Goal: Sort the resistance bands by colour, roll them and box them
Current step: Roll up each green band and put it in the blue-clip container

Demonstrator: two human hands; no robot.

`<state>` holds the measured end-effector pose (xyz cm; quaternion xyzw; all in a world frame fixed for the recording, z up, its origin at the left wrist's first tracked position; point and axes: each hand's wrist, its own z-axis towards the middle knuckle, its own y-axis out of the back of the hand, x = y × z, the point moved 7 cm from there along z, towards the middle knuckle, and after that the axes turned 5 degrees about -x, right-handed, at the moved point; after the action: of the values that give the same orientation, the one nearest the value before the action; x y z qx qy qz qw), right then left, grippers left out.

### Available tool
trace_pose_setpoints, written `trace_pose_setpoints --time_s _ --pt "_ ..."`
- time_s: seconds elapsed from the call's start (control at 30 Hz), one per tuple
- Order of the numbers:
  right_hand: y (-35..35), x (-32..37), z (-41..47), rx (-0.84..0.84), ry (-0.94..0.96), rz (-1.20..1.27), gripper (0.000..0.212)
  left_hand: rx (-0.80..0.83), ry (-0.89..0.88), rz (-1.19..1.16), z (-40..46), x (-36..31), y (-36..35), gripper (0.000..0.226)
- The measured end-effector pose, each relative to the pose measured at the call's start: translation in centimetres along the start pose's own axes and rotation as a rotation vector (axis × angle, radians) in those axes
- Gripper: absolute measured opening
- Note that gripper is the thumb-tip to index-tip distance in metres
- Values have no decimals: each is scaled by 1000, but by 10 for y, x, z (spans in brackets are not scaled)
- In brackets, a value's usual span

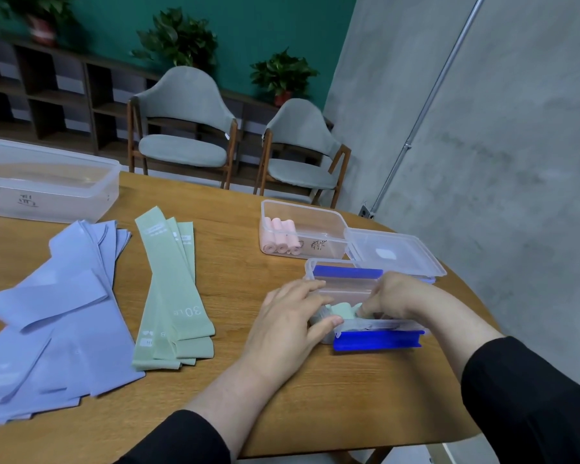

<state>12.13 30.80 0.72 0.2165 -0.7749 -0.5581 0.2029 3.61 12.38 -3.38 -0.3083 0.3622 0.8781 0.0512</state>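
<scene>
A person's two hands meet over a small clear box with blue clips (pixel 375 339) on a wooden table (pixel 282 390). The left hand (pixel 290 324) curls round the box's near-left corner. The right hand (pixel 394 294) reaches inside, fingertips pinching a rolled green band (pixel 344 310). Left of the box lie flat green bands (pixel 171 296), then lilac bands (pixel 57 316). Behind it, pink rolls (pixel 280 236) sit in another clear box (pixel 318 226).

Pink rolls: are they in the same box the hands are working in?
No, the pink rolls sit in a separate clear box farther back, while the hands work in the blue-clipped box.
</scene>
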Motion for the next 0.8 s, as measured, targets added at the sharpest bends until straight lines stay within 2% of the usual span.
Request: trace_pose_setpoints --time_s 0.33,0.57,0.63,0.8 --pt "1 -1 0 -37 22 -14 26 17 -3 21 -1 -2 0 61" --pt "4 -3 -1 -68 14 25 22 -3 -37 58 -2 -4 0 53" --pt "10 -5 1 -147 17 59 26 -8 -30 56 -3 -5 3 54" --pt "34 15 -18 -508 150 124 26 -128 2 -30 -7 -9 20 45"
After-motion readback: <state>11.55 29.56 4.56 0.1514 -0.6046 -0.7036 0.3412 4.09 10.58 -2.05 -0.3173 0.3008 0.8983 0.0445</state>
